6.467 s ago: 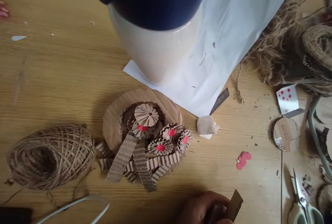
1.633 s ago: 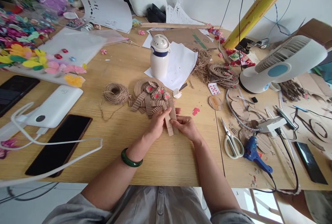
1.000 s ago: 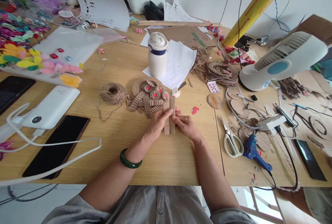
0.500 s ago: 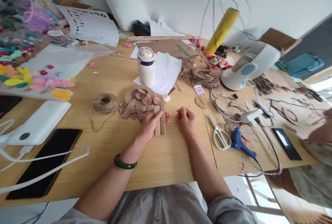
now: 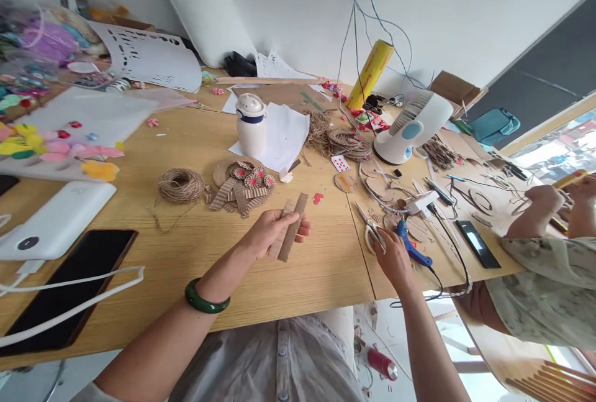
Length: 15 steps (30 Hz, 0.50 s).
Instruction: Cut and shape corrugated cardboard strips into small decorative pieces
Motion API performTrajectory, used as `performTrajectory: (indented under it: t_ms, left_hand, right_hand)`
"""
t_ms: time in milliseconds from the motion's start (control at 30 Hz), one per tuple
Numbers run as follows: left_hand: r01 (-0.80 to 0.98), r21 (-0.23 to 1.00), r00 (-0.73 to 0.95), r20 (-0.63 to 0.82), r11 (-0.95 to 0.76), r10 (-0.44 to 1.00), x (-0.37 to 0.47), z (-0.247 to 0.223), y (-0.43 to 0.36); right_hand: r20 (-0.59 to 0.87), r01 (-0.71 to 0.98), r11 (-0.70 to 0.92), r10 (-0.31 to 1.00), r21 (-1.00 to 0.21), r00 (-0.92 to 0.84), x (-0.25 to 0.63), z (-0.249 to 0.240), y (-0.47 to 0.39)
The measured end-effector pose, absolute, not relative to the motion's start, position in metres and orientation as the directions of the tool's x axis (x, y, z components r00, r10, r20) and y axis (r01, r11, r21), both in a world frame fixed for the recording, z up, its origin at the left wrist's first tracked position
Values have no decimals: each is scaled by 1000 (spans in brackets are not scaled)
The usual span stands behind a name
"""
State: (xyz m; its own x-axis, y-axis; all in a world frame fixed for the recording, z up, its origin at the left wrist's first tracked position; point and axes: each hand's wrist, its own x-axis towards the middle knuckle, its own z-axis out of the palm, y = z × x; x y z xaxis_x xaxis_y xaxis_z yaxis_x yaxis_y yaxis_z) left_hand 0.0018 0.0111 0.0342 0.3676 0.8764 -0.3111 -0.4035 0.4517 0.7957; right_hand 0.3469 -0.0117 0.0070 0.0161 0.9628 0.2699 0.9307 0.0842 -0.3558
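At lower centre, the left hand is pinching 2 cardboard strips, while the right hand, half-curled at the scissors right of centre, grip unclear, is risking bumping the adjacent glue gun.

Bright daylight from right, edges stretched

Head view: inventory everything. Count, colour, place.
Cardboard strips: 2, brown, left hand.
Flower craft: 1, brown, centre.
Twine ball: 1, brown, beside craft.
Bottle: 1, white, on paper.
Fan: 1, white, back right.
Roll: 1, yellow, beside fan.
Scissors: 1, pale, at right hand.
Glue gun: 1, blue, beside scissors.
Power bank: 1, white, left.
Phone-like slabs: 3, black, two left, one right.
Other clutter: mixed, uncounted.
Co-worker's hands: 2, far right.
Bangle: 1, green, left wrist.
Own hands: 2, foreground.
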Motion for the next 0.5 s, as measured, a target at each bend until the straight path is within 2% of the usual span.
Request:
performTrajectory:
  t_ms: [133, 200, 367, 433, 500]
  left_hand:
    - [-346, 818, 453, -283, 459, 845, -1, 49, -8]
    - [-320, 822, 453, -304, 471, 838, -6, 53, -20]
    - [-254, 832, 461, -345, 494, 818, -23, 55, -46]
    - [-270, 826, 466, -337, 494, 818, -30, 54, -54]
    - [-303, 810, 464, -336, 503, 820, -35, 52, -59]
  right_hand:
    - [202, 976, 98, 978, -193, -59, 362, -4, -4]
    - [167, 971, 94, 984, -220, -58, 366, -3, 5]
    - [70, 908, 123, 992, -399, -104, 377, 9, 24]
    - [-38, 827, 34, 997, -561, -67, 380, 15, 26]
    - [-186, 637, -141, 983, -758, -4, 384, 21, 24]
